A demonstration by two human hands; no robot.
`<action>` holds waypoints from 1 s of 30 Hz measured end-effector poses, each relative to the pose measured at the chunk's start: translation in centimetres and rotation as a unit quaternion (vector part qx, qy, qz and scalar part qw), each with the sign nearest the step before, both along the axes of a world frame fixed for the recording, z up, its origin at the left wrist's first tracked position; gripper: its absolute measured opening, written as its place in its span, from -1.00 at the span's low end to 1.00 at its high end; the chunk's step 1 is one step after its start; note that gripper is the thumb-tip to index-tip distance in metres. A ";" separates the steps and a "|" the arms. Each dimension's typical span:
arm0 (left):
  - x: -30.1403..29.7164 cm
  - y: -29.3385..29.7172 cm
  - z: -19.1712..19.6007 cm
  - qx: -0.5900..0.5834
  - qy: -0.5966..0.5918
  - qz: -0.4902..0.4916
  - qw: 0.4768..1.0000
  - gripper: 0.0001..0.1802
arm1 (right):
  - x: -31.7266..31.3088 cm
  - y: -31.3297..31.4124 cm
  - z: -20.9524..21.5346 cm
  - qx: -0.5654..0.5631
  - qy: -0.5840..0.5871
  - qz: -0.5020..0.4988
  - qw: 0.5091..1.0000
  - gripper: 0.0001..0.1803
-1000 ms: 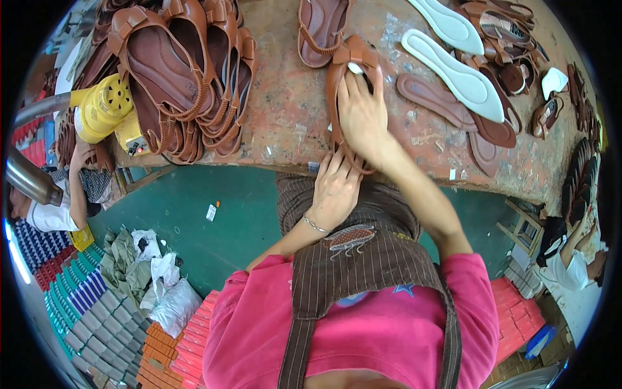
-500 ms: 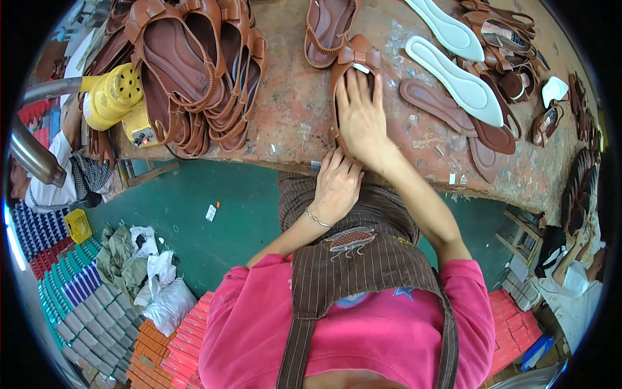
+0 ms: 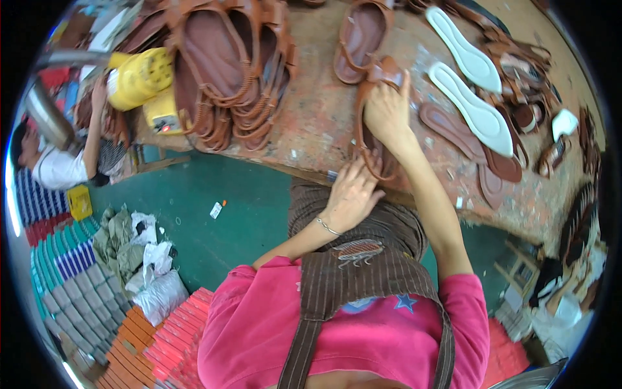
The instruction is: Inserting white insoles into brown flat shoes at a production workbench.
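A brown sandal (image 3: 361, 123) with a bow on its toe and an elastic heel strap lies at the table's front edge. My left hand (image 3: 353, 191) is at its heel end, with fingers hooked on the heel strap. Over the front part, my right hand (image 3: 387, 111) has its fingers bent down into the toe opening, and the fingertips are hidden. Just beyond it rests a second brown sandal (image 3: 364, 35). To the right are a brown insole (image 3: 450, 126) and two white insole pads, the nearer white pad (image 3: 470, 104) overlapping darker brown insoles.
A pile of brown sandals (image 3: 217, 58) stands on the left of the table (image 3: 311, 107), beside a yellow machine (image 3: 146, 74) with a metal pipe. More sandals (image 3: 531, 117) lie far right. Another person (image 3: 61, 168) sits at the left. Stacked coloured pieces (image 3: 84, 311) and bags (image 3: 162, 295) are on the floor.
My right fingers, outstretched inside the toe before, are now bent. A white piece seen at the toe no longer shows. My left fingers have come onto the heel strap. The whole view has shifted.
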State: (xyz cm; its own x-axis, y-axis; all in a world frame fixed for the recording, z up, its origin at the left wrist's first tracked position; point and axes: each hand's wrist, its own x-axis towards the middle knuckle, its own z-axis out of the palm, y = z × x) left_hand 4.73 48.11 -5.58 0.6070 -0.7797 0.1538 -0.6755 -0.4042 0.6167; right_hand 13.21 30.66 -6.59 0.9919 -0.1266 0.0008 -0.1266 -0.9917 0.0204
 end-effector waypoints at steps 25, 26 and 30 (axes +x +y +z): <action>25.9 17.6 14.6 0.004 -0.458 0.395 0.796 -0.70 | -16.2 -9.9 2.4 0.172 -0.307 -0.230 0.907 -0.75; 28.1 20.0 12.3 0.101 -0.408 0.414 0.808 -0.65 | -16.2 -10.1 2.5 0.160 -0.303 -0.229 0.911 -0.74; 31.7 24.7 5.8 0.160 -0.293 0.296 0.895 -0.68 | -16.1 -11.0 2.5 0.088 -0.300 -0.231 0.922 -0.73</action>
State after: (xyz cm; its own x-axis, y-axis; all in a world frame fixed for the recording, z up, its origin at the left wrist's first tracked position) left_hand 36.40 72.84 0.22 0.8169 -0.4093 0.4063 -0.4541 -0.8908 0.0155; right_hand -2.94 19.68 -4.10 0.6607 -0.5852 0.4701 -0.4717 -0.8108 -0.3465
